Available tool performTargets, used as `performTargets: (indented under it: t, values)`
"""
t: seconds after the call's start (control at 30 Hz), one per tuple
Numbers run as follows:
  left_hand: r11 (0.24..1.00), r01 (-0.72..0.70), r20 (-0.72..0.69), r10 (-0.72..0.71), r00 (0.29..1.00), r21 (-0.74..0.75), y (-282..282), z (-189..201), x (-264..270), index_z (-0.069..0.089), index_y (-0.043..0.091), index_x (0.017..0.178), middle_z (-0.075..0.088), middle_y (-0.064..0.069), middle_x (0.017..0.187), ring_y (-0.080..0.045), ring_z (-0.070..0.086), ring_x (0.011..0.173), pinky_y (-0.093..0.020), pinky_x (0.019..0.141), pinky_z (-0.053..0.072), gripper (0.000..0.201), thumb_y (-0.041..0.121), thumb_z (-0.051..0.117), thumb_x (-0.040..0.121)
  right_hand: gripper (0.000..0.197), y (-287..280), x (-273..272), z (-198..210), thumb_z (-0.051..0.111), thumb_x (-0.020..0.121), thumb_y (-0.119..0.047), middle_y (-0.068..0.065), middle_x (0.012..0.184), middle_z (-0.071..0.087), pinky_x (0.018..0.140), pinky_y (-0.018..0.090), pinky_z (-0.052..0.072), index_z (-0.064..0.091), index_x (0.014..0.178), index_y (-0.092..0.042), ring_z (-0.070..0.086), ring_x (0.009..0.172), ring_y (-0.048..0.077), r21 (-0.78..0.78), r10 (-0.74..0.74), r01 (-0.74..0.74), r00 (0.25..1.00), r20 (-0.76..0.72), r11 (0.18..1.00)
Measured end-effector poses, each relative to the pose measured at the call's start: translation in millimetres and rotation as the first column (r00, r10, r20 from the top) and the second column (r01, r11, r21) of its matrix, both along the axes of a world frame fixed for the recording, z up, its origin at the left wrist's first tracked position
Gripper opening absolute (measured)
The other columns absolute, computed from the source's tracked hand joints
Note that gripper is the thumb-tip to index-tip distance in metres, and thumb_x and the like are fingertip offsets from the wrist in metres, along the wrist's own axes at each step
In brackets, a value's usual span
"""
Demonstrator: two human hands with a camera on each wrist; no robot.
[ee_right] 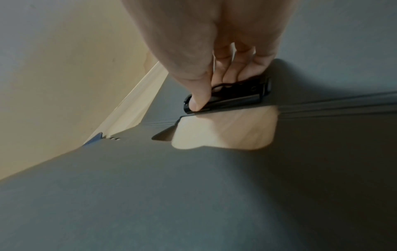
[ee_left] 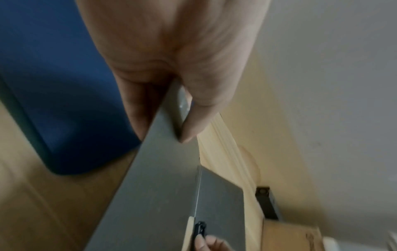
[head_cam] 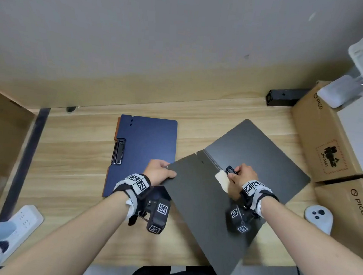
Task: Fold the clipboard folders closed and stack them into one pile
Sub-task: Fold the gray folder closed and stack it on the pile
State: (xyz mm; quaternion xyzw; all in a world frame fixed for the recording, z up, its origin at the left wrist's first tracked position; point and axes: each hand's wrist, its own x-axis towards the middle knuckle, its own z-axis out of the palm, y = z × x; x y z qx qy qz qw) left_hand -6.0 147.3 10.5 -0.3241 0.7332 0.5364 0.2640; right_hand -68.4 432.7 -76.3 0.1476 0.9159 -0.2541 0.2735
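Observation:
A dark grey clipboard folder [head_cam: 214, 203] lies spread open and turned diagonally on the wooden desk [head_cam: 72, 164]. My left hand [head_cam: 159, 172] pinches the far left corner of its near cover [ee_left: 163, 169], thumb on top. My right hand [head_cam: 241, 176] grips the black metal clip [head_cam: 230, 170] at the spine, fingers curled over the clip [ee_right: 227, 96] and the thumb pressing its near end. To the left a closed blue folder [head_cam: 143, 154] lies flat with its own clip [head_cam: 118, 152] showing, on top of a brown one whose edge [head_cam: 117, 129] peeks out.
Two cardboard boxes [head_cam: 329, 142] stand along the right edge, with a white controller [head_cam: 318, 217] in front of them. A white power strip [head_cam: 22, 219] lies at the near left. A black bar [head_cam: 285, 97] sits at the back by the wall.

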Motion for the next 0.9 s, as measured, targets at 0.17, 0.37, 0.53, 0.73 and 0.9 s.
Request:
performTargets:
  t: [0.17, 0.37, 0.53, 0.73, 0.9]
  values:
    - [0.907, -0.305, -0.052, 0.333, 0.941, 0.292, -6.5, 14.5, 14.9, 0.063, 0.002, 0.112, 0.073, -0.016, 0.109, -0.027, 0.072, 0.092, -0.039, 0.081, 0.06, 0.028, -0.004, 0.065, 0.085, 0.007, -15.5, -6.8, 1.9, 0.061, 0.09, -0.018, 0.009, 0.11, 0.067, 0.083, 0.03, 0.046, 0.06, 0.084, -0.015, 0.062, 0.098, 0.031, -0.014, -0.061, 0.062, 0.998, 0.033, 0.998]
    - [0.97, -0.056, 0.046, 0.046, 0.998, 0.238, 1.2, 18.4, 35.4, 0.06, 0.016, 0.115, 0.074, -0.006, 0.108, -0.021, 0.073, 0.09, -0.033, 0.062, 0.06, 0.029, 0.0, 0.06, 0.091, 0.015, -25.8, -7.9, 6.4, 0.059, 0.089, -0.016, 0.009, 0.108, 0.062, 0.094, 0.033, 0.045, 0.063, 0.103, -0.011, 0.059, 0.108, 0.032, -0.08, -0.039, 0.047, 0.995, 0.088, 0.996]
    - [0.983, -0.182, -0.117, 0.182, 0.976, 0.008, -24.3, 18.3, 12.3, 0.058, 0.01, 0.113, 0.07, -0.015, 0.114, -0.032, 0.07, 0.096, -0.054, 0.079, 0.059, 0.024, 0.0, 0.059, 0.092, 0.031, -22.9, -1.2, 2.8, 0.066, 0.085, -0.015, 0.008, 0.098, 0.064, 0.092, 0.036, 0.048, 0.063, 0.114, -0.004, 0.059, 0.09, 0.023, -0.255, 0.011, 0.03, 0.987, 0.158, 0.967]
    - [0.989, 0.135, 0.039, -0.133, 0.99, -0.067, -37.7, 19.7, 16.4, 0.037, 0.019, 0.118, 0.059, -0.006, 0.11, -0.03, 0.064, 0.1, -0.049, 0.064, 0.061, 0.046, 0.006, 0.068, 0.086, 0.045, -29.6, 8.0, 8.6, 0.063, 0.088, -0.014, 0.006, 0.105, 0.058, 0.09, 0.029, 0.043, 0.05, 0.13, -0.006, 0.056, 0.097, 0.021, -0.3, 0.177, -0.13, 0.975, 0.133, 0.945]
    - [0.955, 0.018, -0.117, -0.055, 0.992, -0.296, -59.1, -9.8, 2.6, 0.044, 0.039, 0.094, 0.068, -0.003, 0.11, -0.027, 0.066, 0.098, -0.05, 0.085, 0.056, 0.037, 0.023, 0.068, 0.072, 0.053, -28.6, 4.6, 13.8, 0.063, 0.089, -0.01, 0.006, 0.116, 0.055, 0.103, 0.03, 0.038, 0.046, 0.139, -0.005, 0.054, 0.109, 0.021, -0.389, 0.223, -0.158, 0.966, 0.128, 0.908]
